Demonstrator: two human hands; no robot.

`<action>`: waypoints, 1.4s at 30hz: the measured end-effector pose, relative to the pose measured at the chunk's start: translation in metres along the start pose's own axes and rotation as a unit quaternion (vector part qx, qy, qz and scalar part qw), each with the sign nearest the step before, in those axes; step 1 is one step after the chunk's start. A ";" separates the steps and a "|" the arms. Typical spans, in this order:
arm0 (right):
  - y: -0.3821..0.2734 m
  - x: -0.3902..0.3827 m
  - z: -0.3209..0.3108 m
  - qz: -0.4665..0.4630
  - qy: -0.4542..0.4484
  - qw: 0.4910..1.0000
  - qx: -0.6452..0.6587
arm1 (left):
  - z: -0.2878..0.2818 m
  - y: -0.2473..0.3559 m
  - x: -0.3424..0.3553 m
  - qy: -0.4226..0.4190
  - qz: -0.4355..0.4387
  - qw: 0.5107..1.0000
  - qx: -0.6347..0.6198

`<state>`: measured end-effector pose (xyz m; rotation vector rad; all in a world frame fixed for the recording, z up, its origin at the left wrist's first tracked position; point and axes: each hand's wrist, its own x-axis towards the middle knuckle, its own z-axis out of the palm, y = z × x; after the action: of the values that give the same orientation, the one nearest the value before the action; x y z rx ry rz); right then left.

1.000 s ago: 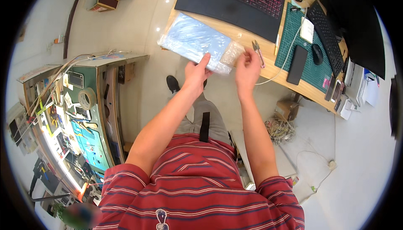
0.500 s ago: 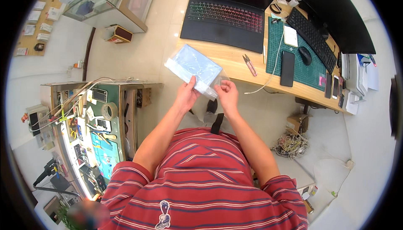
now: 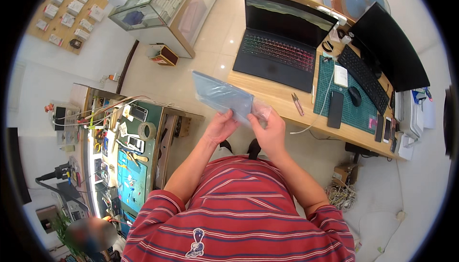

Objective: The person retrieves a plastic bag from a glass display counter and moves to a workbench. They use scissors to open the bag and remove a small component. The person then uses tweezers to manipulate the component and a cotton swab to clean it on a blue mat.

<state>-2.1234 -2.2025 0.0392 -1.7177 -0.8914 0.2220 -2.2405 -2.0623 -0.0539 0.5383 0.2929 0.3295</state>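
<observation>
A flat light-blue rectangular packet in clear plastic wrap (image 3: pixel 224 94) is held up before me, tilted, above the floor beside the desk. My left hand (image 3: pixel 221 127) grips its lower edge, thumb on the near face and the other fingers partly hidden. At the packet's right end my right hand (image 3: pixel 270 129) pinches the loose clear wrap between thumb and fingers. What is inside the wrap beyond the blue surface cannot be made out.
On the desk at right are an open laptop (image 3: pixel 277 54), pink-handled snips (image 3: pixel 297 104), a black phone (image 3: pixel 335 110), a mouse (image 3: pixel 354 96) and a keyboard (image 3: pixel 363 78). A cluttered workbench (image 3: pixel 160 142) stands left. Tangled cables (image 3: pixel 342 196) lie below right.
The packet has tilted so its face shows more narrowly. Both hands have shifted lower and a little right in the picture, and the whole view has turned toward the left.
</observation>
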 end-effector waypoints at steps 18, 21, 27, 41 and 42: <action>-0.025 0.028 0.114 -0.362 -0.184 0.888 -0.217 | -0.042 0.113 0.012 -0.005 0.175 0.943 -0.284; -0.026 0.047 0.143 -0.347 -0.202 0.882 -0.245 | -0.061 0.134 0.028 -0.038 0.176 0.949 -0.259; -0.042 0.085 0.190 -0.317 -0.185 0.883 -0.293 | -0.086 0.191 0.068 -0.032 0.099 0.953 -0.286; -0.020 0.222 0.131 -0.277 -0.109 0.941 -0.164 | -0.022 0.238 0.135 -0.133 -0.103 0.985 -0.027; -0.024 0.231 0.128 -0.293 -0.105 0.941 -0.136 | -0.009 0.245 0.138 -0.155 -0.088 0.976 0.128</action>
<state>-2.0455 -1.9528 0.0822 -1.6095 -1.6092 -0.1282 -2.1744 -1.8079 0.0466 0.8016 0.0775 0.0323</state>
